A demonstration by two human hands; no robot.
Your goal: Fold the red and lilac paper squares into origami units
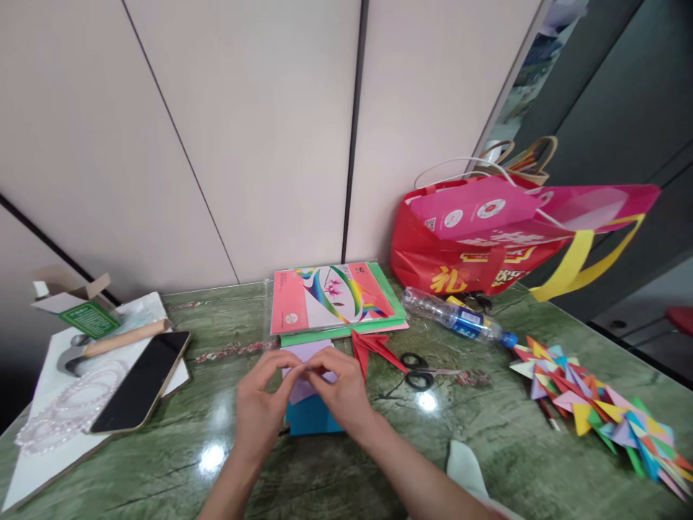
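My left hand (269, 390) and my right hand (342, 386) meet at the fingertips in the middle of the table. Both are closed in a pinch on a lilac sheet of paper (301, 390), which shows above and below the fingers; the pinched part itself is hidden. Beneath the lilac paper, a blue sheet (314, 417) lies on the table. A folded red paper piece (368, 349) is just beyond my right hand, with black-handled scissors (419, 375) to its right.
A stack of coloured paper (330, 300) lies behind my hands on the green table (232, 462). Left: phone (141, 383), hammer (122, 339), bead strings (76, 404), small box (86, 310). Right: plastic bottle (460, 318), red gift bag (433, 253), several folded coloured paper pieces (600, 412).
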